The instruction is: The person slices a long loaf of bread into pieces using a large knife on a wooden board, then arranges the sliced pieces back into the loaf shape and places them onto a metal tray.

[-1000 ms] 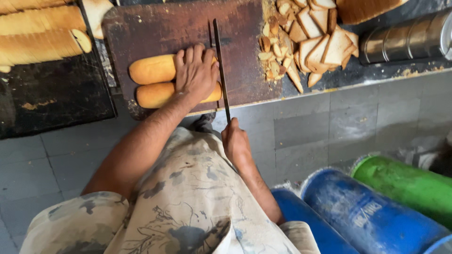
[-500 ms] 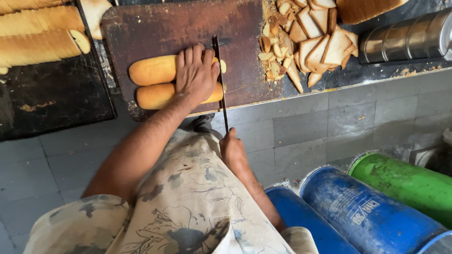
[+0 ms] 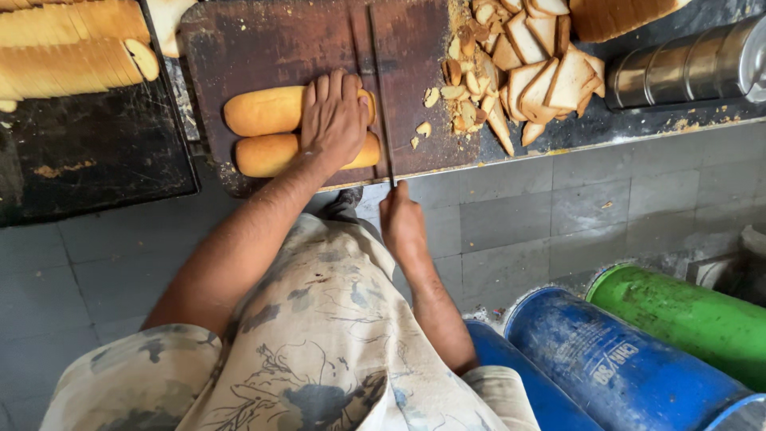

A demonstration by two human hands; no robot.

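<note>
Left hand [image 3: 333,118] lies spread, pressing two loaves [image 3: 267,132] on the board [image 3: 263,48] to steady them; right hand [image 3: 401,223] grips the knife [image 3: 380,96] just beside them, blade at their ends.

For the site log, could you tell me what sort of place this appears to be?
Probably a small bakery or rusk workshop: the left hand steadies two long bread loaves on a worn cutting board, the right hand holds a long knife, and cut slices lie piled alongside.
</note>
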